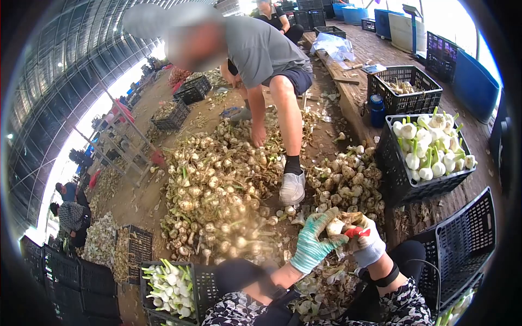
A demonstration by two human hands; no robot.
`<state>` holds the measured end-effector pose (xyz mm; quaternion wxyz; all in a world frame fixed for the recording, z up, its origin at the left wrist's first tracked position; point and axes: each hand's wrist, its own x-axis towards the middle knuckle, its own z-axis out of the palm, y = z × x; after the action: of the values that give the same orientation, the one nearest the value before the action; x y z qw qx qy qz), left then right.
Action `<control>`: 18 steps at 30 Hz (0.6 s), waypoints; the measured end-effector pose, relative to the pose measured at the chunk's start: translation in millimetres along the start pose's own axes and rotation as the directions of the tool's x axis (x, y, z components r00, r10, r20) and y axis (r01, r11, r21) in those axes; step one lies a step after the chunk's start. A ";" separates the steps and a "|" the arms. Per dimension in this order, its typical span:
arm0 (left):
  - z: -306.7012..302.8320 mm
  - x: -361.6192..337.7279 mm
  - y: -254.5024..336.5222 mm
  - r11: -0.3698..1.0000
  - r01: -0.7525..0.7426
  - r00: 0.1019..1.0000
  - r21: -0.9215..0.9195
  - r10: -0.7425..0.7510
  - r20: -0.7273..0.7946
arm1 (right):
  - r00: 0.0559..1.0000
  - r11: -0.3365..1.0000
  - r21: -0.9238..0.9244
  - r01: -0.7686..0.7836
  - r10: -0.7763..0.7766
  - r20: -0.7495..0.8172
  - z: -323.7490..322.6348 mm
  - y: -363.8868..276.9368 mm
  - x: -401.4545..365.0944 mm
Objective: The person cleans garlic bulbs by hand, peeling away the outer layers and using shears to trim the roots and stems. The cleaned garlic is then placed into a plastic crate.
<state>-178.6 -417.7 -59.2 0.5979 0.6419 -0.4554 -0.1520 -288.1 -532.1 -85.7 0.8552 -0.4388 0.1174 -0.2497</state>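
In front of my knees, my left hand (318, 242), in a green-and-white striped glove, is closed around a garlic bulb (335, 227). My right hand (367, 243), in a pale glove, presses against the bulb's right side, where brown loose husk (350, 218) sticks up. Its fingers are closed on a small red object (359, 232); its kind is not clear. Beyond both hands lies a heap of unpeeled garlic (217, 185), with another pile (350, 182) to the right. Torn skins (326, 288) cover the ground beneath my hands.
A black crate (424, 187) of clean white garlic stands at right, another (194, 277) at lower left. An empty crate (467, 244) leans by my right knee. A person in grey (266, 49) sits opposite, one hand in the heap. A blue bottle (377, 111) stands on the planks.
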 end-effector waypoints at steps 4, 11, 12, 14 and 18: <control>1.0 0.4 12.0 0.984 -0.114 0.993 0.140 0.116 -0.009 | 0.999 0.999 0.048 -0.003 0.001 0.048 -3.0 0.0 -5.6; -5.1 -2.8 8.8 0.648 0.428 0.891 -0.630 -0.420 0.174 | 0.992 0.957 -0.277 0.089 -0.111 -0.066 6.2 5.7 -5.5; -14.5 1.5 16.2 0.550 0.573 0.801 -0.607 -0.532 0.274 | 0.991 0.943 -0.310 0.121 -0.133 -0.020 8.6 4.6 -5.6; -18.3 3.0 11.9 0.495 0.620 0.750 -0.608 -0.602 0.275 | 0.999 0.949 -0.312 0.039 -0.049 -0.024 10.8 4.4 -2.0; -13.6 0.1 -4.0 0.667 0.590 0.794 -0.455 -0.580 0.179 | 0.990 0.972 -0.194 -0.129 0.115 -0.083 9.5 -4.2 -1.0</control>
<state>-166.9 -409.8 -59.6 0.6550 0.5794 -0.1772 -0.4514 -286.3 -527.0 -76.7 0.8159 -0.5050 0.1990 -0.1991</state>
